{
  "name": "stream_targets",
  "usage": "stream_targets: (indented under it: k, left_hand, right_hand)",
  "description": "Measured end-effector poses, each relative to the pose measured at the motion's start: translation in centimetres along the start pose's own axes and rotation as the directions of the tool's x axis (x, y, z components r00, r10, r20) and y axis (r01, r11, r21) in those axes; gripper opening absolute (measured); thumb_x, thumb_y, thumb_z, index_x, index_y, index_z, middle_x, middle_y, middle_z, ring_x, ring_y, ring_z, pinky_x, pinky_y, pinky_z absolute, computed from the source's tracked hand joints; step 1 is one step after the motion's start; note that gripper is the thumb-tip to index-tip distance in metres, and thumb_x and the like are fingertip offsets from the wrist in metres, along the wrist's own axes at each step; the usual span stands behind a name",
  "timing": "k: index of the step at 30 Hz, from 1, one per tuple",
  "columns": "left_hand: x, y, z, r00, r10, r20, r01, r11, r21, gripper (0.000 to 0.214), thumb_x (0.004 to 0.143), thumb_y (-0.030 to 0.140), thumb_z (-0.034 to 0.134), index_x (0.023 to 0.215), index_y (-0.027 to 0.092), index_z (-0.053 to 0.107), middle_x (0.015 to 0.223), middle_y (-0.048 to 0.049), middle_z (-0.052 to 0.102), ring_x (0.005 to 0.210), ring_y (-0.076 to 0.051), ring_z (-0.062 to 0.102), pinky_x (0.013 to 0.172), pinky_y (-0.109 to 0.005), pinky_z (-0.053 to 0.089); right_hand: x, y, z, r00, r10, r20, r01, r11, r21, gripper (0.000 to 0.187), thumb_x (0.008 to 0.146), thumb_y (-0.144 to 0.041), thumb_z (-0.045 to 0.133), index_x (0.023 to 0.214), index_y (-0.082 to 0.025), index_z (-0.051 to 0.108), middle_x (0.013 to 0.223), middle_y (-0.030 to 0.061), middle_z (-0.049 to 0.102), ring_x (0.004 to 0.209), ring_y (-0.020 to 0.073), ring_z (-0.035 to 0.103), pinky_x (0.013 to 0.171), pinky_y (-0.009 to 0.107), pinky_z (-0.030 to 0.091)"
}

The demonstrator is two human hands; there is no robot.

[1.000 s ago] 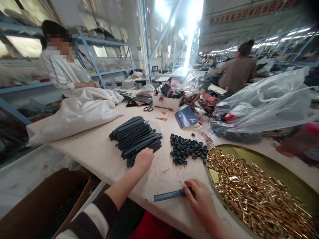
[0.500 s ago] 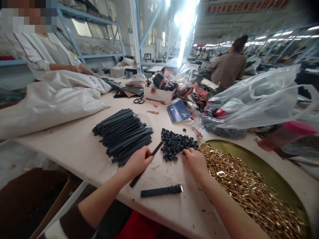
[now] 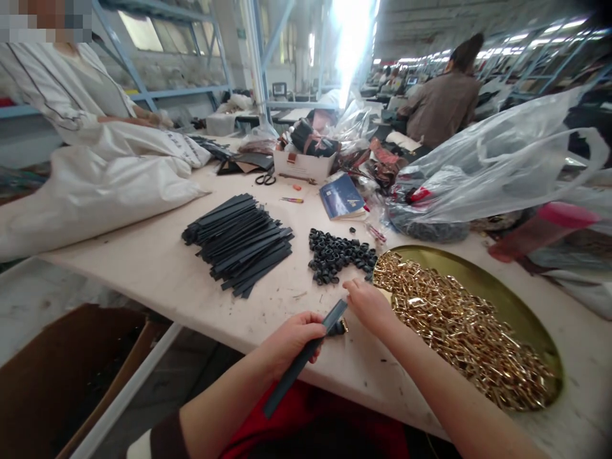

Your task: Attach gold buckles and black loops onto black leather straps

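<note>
My left hand (image 3: 300,336) is closed around a flat dark watch strap (image 3: 289,381), which slants over the table's front edge. Close to the strap's upper end is my right hand (image 3: 369,307), thumb and fingers pinched together; whatever lies between them is too small to make out. Behind the held strap, a second strap with a gold buckle (image 3: 342,327) lies on the table, mostly hidden. Small black strap loops (image 3: 335,255) are heaped just beyond my right hand. Farther left is a stack of dark straps (image 3: 239,242). Gold buckles (image 3: 444,319) fill much of a round brass-coloured tray (image 3: 530,325) at right.
Scissors (image 3: 266,180), a blue booklet (image 3: 342,196) and a white box (image 3: 303,167) lie toward the back. A clear plastic bag (image 3: 482,178) and a pink-lidded bottle (image 3: 540,233) stand right. White sacking (image 3: 105,185) covers the left side, near a co-worker (image 3: 71,89).
My left hand has brought the strap right and nearer, turning its face up. My right hand has drawn back from the loop heap toward the strap's end. The view has shifted slightly.
</note>
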State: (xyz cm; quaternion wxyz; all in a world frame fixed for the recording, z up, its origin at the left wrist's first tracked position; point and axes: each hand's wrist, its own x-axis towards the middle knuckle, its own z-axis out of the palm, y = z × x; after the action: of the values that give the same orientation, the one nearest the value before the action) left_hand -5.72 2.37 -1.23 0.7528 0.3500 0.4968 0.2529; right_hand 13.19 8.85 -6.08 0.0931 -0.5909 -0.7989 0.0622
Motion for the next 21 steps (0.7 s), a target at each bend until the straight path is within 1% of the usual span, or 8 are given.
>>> stream_targets:
  k: [6, 10, 11, 13, 15, 16, 18, 21]
  left_hand:
    - [-1.3, -0.6, 0.9, 1.000, 0.012, -0.016, -0.010, 0.991, 0.131, 0.025, 0.063, 0.013, 0.043, 0.087, 0.016, 0.048, 0.075, 0.0002, 0.058, 0.050, -0.006, 0.051, 0.044, -0.018, 0.037]
    - [-1.1, -0.8, 0.9, 0.963, 0.263, -0.053, -0.213, 0.870, 0.445, 0.017, 0.079, 0.029, 0.037, 0.082, 0.017, 0.049, 0.054, 0.0055, 0.049, 0.037, -0.006, 0.037, 0.039, -0.019, 0.028]
    - [-1.0, -0.9, 0.9, 0.944, 0.324, -0.062, -0.248, 0.821, 0.514, 0.021, 0.081, 0.035, 0.036, 0.078, 0.018, 0.048, 0.051, 0.0059, 0.047, 0.037, -0.007, 0.037, 0.040, -0.020, 0.028]
    - [-1.0, -1.0, 1.0, 0.915, 0.400, -0.057, -0.281, 0.731, 0.622, 0.028, 0.082, 0.040, 0.035, 0.071, 0.018, 0.048, 0.049, 0.0053, 0.047, 0.041, -0.009, 0.041, 0.043, -0.021, 0.029]
    - [-1.2, -1.1, 1.2, 0.905, 0.425, -0.034, -0.279, 0.650, 0.707, 0.029, 0.082, 0.039, 0.035, 0.066, 0.018, 0.048, 0.048, 0.0046, 0.047, 0.045, -0.010, 0.044, 0.047, -0.022, 0.029]
    - [-1.3, -1.2, 1.2, 0.903, 0.429, -0.020, -0.272, 0.609, 0.745, 0.029, 0.082, 0.038, 0.036, 0.064, 0.018, 0.048, 0.048, 0.0044, 0.046, 0.047, -0.010, 0.044, 0.048, -0.022, 0.028]
    - [-1.7, -1.1, 1.3, 0.911, 0.412, 0.009, -0.250, 0.536, 0.806, 0.027, 0.081, 0.035, 0.037, 0.062, 0.019, 0.049, 0.048, 0.0041, 0.045, 0.047, -0.011, 0.043, 0.048, -0.022, 0.025]
    - [-2.2, -0.6, 1.4, 0.927, 0.365, 0.085, -0.254, 0.445, 0.859, 0.024, 0.079, 0.032, 0.039, 0.066, 0.019, 0.053, 0.053, 0.0023, 0.049, 0.050, -0.012, 0.043, 0.048, -0.023, 0.023]
  right_hand:
    - [-1.7, -0.4, -0.4, 0.997, 0.063, -0.040, -0.054, 0.979, 0.196, 0.021, 0.080, -0.007, 0.042, 0.083, -0.014, 0.061, 0.091, 0.0121, 0.060, 0.086, 0.0206, 0.056, 0.075, 0.031, 0.040]
    - [-3.6, -1.6, -1.5, 0.992, 0.122, -0.045, -0.091, 0.900, 0.425, 0.024, 0.085, -0.019, 0.041, 0.103, -0.015, 0.056, 0.091, 0.0078, 0.063, 0.079, 0.0163, 0.059, 0.070, 0.029, 0.046]
    - [-4.2, -2.1, -1.7, 0.988, 0.155, -0.020, -0.114, 0.806, 0.581, 0.026, 0.086, -0.024, 0.041, 0.107, -0.016, 0.054, 0.089, 0.0062, 0.064, 0.075, 0.0147, 0.060, 0.068, 0.029, 0.048]
    - [-5.6, -3.0, -2.1, 0.968, 0.236, 0.082, -0.176, 0.414, 0.893, 0.029, 0.083, -0.033, 0.046, 0.107, -0.018, 0.054, 0.086, 0.0033, 0.064, 0.068, 0.0122, 0.061, 0.067, 0.028, 0.050]
    - [-6.9, -3.7, -2.1, 0.936, 0.281, 0.211, -0.209, -0.037, 0.977, 0.028, 0.075, -0.035, 0.058, 0.099, -0.020, 0.058, 0.084, 0.0012, 0.064, 0.065, 0.0104, 0.060, 0.068, 0.029, 0.050]
    - [-7.4, -3.9, -2.0, 0.923, 0.292, 0.250, -0.212, -0.156, 0.965, 0.028, 0.071, -0.034, 0.063, 0.095, -0.021, 0.060, 0.083, 0.0003, 0.063, 0.064, 0.0096, 0.059, 0.068, 0.028, 0.050]
    - [-8.2, -4.1, -2.0, 0.912, 0.301, 0.279, -0.216, -0.226, 0.950, 0.028, 0.065, -0.032, 0.069, 0.089, -0.020, 0.062, 0.080, -0.0006, 0.063, 0.062, 0.0089, 0.058, 0.067, 0.027, 0.049]
    - [-8.9, -4.1, -2.2, 0.932, 0.282, 0.229, -0.202, -0.123, 0.972, 0.028, 0.065, -0.033, 0.069, 0.087, -0.018, 0.063, 0.069, -0.0012, 0.063, 0.060, 0.0101, 0.056, 0.064, 0.027, 0.047]
